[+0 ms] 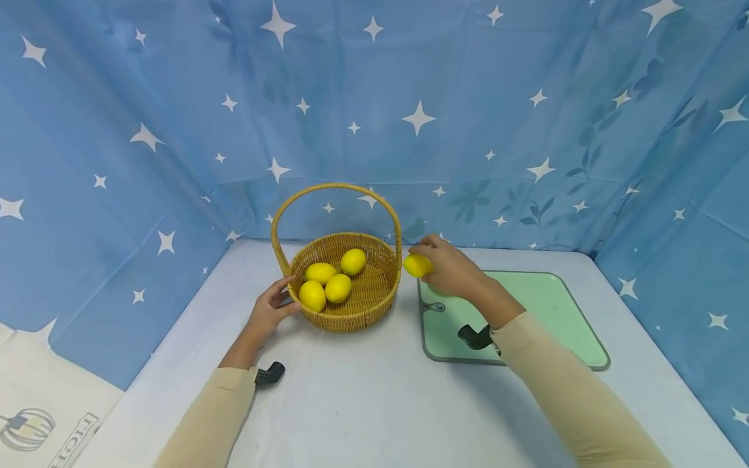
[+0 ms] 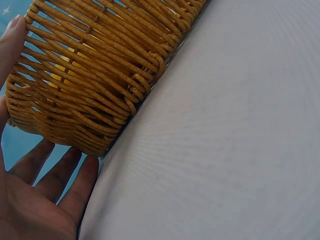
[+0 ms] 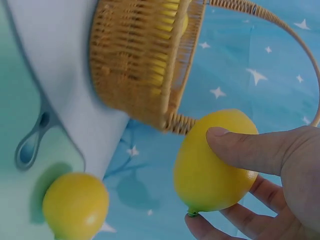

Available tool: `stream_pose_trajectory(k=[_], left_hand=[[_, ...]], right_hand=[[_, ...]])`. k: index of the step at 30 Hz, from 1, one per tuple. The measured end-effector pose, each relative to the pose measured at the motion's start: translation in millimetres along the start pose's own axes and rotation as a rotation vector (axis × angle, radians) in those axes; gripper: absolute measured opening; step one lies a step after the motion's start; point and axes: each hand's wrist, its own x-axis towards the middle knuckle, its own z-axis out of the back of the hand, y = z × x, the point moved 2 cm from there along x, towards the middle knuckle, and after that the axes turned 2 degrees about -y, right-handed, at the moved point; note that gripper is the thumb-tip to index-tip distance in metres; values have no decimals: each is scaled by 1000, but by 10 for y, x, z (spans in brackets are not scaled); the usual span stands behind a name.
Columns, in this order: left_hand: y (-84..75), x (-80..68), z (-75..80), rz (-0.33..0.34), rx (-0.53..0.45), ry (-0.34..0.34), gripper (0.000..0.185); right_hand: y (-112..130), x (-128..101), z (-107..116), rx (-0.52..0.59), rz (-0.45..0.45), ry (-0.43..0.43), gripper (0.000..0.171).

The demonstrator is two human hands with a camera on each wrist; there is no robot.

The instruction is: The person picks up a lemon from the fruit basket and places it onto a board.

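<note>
A wicker basket point(image 1: 374, 318) with a tall arched handle holds several yellow lemons point(image 1: 338, 288). My left hand point(image 1: 272, 316) is at the basket's left side; in the left wrist view its extended fingers point(image 2: 82, 185) lie against the woven outer wall and the thumb reaches the rim. Just right of the basket, my right hand point(image 1: 447, 268) holds another lemon point(image 3: 215, 162) up off the table, thumb on one side and fingers on the other. A further lemon point(image 3: 75, 205) lies on the green cutting board point(image 1: 526, 305), mostly hidden by my right hand in the head view.
The board has a grey edge and a hanging hole point(image 1: 434, 307) at its left. Basket and board stand on a white table point(image 1: 351, 403). Blue star-patterned curtains point(image 1: 374, 97) close off the back and both sides. The basket handle point(image 1: 336, 186) rises high above its rim.
</note>
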Motion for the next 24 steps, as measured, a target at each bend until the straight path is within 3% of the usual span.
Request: stream_pose_trajectory(k=[16,24], left_hand=[[11,9,4,-15,-7,0,66],[24,10,3,-23,-15,0,66]], right_hand=[[-585,-251,80,47,-140,34,57],[-834,-339,114,43,-149,33,57]])
